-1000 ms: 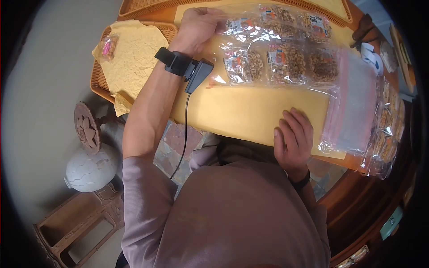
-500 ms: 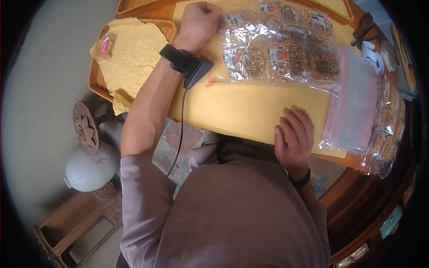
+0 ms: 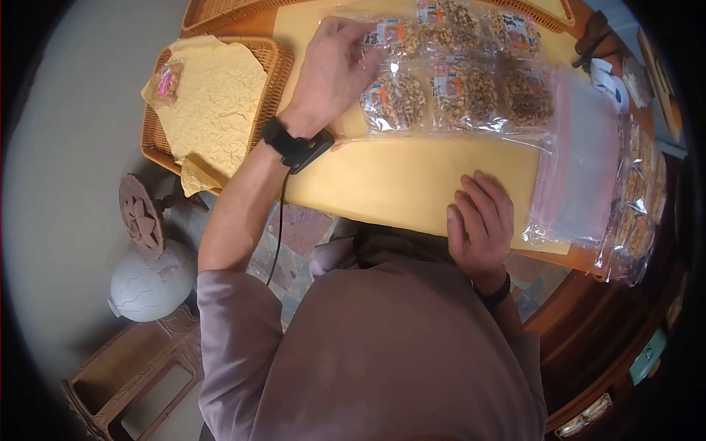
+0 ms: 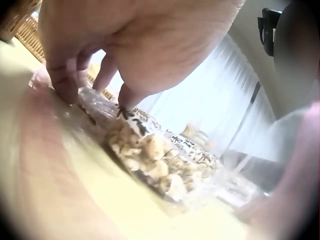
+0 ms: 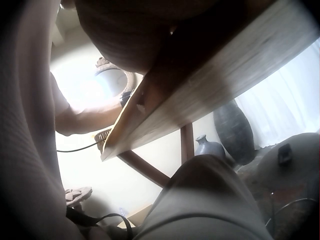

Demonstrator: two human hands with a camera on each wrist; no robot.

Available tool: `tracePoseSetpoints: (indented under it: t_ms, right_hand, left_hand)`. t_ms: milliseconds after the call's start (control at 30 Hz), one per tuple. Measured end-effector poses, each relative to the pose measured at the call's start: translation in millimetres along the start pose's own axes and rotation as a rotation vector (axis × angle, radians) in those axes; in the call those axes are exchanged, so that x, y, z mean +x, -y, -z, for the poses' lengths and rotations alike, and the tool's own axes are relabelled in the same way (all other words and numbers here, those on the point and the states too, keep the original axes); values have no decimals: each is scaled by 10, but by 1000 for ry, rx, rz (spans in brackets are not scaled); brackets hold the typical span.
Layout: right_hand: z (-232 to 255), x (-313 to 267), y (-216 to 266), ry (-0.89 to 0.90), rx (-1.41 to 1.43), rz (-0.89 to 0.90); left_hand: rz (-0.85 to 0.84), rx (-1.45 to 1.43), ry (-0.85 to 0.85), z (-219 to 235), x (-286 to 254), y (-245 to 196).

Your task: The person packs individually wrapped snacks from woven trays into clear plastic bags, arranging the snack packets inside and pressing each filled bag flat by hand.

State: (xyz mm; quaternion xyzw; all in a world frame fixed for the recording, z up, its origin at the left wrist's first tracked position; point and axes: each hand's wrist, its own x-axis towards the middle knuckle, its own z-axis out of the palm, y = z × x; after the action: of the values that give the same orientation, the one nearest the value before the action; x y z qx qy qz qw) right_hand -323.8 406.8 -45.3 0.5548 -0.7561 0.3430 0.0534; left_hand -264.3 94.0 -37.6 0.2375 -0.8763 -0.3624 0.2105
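Note:
My left hand (image 3: 334,73) reaches over the left end of a large clear bag (image 3: 349,132), thumb and fingers apart at the upper left nut packet (image 3: 393,35). In the left wrist view the hand (image 4: 135,45) has its fingertips down on crumpled film by a nut packet (image 4: 155,160). Several labelled packets lie flat in two rows under the film, including a lower left one (image 3: 393,103). My right hand (image 3: 482,228) rests, fingers relaxed, on the yellow sheet (image 3: 382,176) at the near table edge, holding nothing.
A wicker basket (image 3: 276,81) with crumpled yellow paper (image 3: 213,103) and a small pink-marked packet (image 3: 168,82) stands left. Flat clear bags (image 3: 581,162) and more filled packets (image 3: 636,198) lie right. A black cable (image 3: 277,242) hangs from the left wrist camera.
My left hand has moved down, its fingers opening from a more closed pose and spreading over the upper left packet. The right hand stays almost still.

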Motion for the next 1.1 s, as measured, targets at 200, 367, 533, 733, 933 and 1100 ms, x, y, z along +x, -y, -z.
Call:
tracePoseSetpoints:
  t_ms: [200,367,533,733,933,1100]
  right_hand:
    - [-2,-8,-8,-3,-5,-4]
    - [0,0,2,8,-1,8]
    - [-10,-8,2,-4,-3,3]
    - [7,14,26,11,-14,5]
    - [14,26,35,9,-20,12]
    - [23,26,34,19,-23,7]
  left_hand:
    - [-186,189,13,192,-297,-336]
    - [77,104,101,170,-449,-382]
    - [148,-236,89,43,-514,-198]
    - [224,-369,32,139,-568,-217]
    - [204,-295,-127,702,-335,-271]
    - [242,-218,-184,1136,121,45]
